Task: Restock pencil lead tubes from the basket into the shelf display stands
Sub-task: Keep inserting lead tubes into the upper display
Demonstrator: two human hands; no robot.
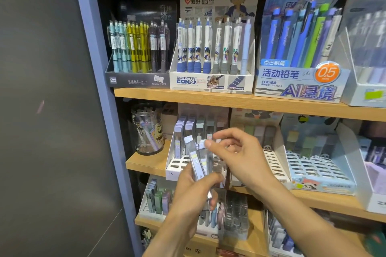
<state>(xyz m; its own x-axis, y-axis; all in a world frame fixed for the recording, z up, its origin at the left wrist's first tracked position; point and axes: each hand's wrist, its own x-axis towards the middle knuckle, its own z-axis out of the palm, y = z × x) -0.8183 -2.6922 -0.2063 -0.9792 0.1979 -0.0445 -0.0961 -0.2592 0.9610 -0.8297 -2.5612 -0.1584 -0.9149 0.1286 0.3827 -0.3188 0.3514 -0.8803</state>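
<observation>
Where the wooden shelves (pixel 240 100) meet a blue upright post (pixel 100 81), the top level carries four boxes of mechanical pencils: a dark box (pixel 139 78), a white box with a cartoon figure (pixel 211 81), a pale blue box (pixel 300 83) and a grey one cut by the right edge. One level down stand a white slotted stand (pixel 177 165) with lead tubes upright in its back rows (the front slots show dark openings), a light blue stand (pixel 319 169) to its right, and a clear jar (pixel 147 129) of tubes to its left. In front of the white stand, the left hand (pixel 188 196) has its grip clamped round a bundle of lead tubes (pixel 197 162), held upright and tilted slightly left. The right hand (pixel 240 152) pinches the top of one tube in that bundle between thumb and forefinger, its other fingers curled loosely above.
</observation>
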